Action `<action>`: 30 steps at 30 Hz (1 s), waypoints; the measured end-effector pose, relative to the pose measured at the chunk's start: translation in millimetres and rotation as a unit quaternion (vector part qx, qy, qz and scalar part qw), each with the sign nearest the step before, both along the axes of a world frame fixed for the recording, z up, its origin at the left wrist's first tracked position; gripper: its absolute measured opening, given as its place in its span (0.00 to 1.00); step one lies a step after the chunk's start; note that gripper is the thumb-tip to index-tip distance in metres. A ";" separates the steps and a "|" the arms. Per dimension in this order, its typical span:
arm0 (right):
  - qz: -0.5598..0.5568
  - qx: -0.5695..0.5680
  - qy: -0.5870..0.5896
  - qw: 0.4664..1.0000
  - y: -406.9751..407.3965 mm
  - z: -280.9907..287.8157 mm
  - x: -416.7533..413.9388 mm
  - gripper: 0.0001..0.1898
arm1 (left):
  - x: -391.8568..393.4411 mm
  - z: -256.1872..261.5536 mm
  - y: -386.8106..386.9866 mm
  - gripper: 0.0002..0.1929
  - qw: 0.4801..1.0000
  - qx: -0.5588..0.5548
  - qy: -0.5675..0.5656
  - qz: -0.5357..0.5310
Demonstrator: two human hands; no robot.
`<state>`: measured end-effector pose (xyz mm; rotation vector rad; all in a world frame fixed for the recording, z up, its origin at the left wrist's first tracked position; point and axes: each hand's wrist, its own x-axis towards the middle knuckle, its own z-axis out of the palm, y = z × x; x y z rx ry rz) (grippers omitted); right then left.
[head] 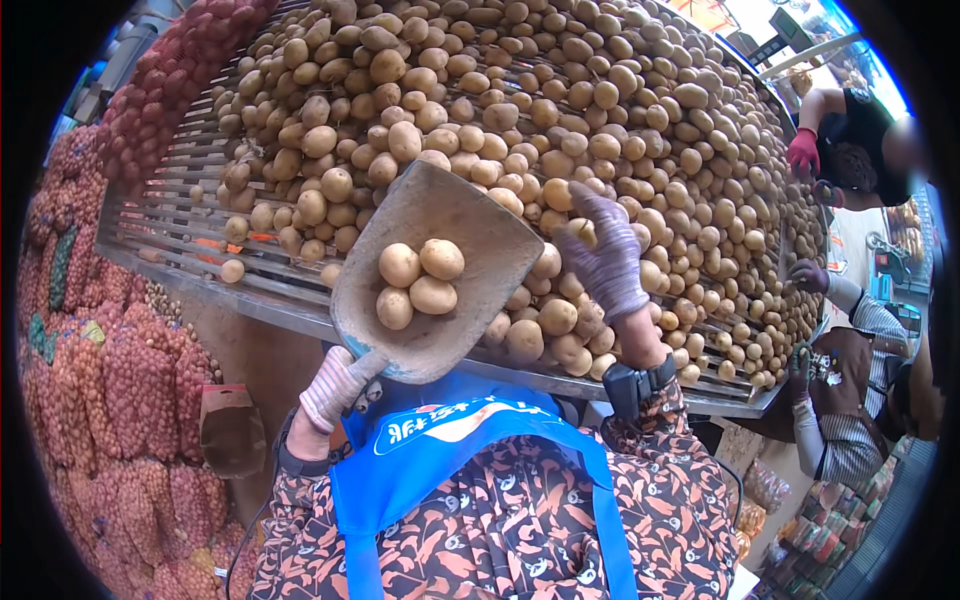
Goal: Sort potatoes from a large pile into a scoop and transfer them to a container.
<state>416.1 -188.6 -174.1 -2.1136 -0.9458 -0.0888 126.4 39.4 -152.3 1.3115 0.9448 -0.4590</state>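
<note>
My left hand [334,386], in a striped knitted glove, grips the handle of a worn scoop [472,225]. Several potatoes [433,295] lie together in the scoop's pan, which rests at the near edge of the potato heap. To the right of the scoop, my right hand [604,251], in a purple-grey glove, has a potato [582,232] between thumb and fingers. Around it spreads a large heap of loose potatoes [675,180] on a slatted table.
The slatted table [262,304] has a metal rim. Red mesh sacks [142,375] are piled at the left, one lying on the table's far left [180,82]. Two people, one in a black top [862,142], one in a brown apron [832,360], stand at the right end.
</note>
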 end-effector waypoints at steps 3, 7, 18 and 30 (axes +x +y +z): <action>0.133 -0.061 -0.051 0.988 15.4 32.5 -38.8 0.29 | 12.9 4.3 -7.3 0.18 0.999 -0.001 -0.013 -0.036; 0.148 -0.162 -0.024 0.975 23.0 32.9 -64.1 0.30 | 31.4 9.0 -21.1 0.20 0.997 -0.004 -0.049 -0.066; 0.016 0.193 0.138 0.971 -88.5 50.7 -75.2 0.08 | 85.4 21.1 -48.6 0.19 0.968 -0.024 -0.068 -0.239; -0.380 -0.032 0.291 0.878 -213.2 38.9 -180.4 0.28 | 149.5 5.6 -203.5 0.13 0.871 -0.190 -0.017 -0.454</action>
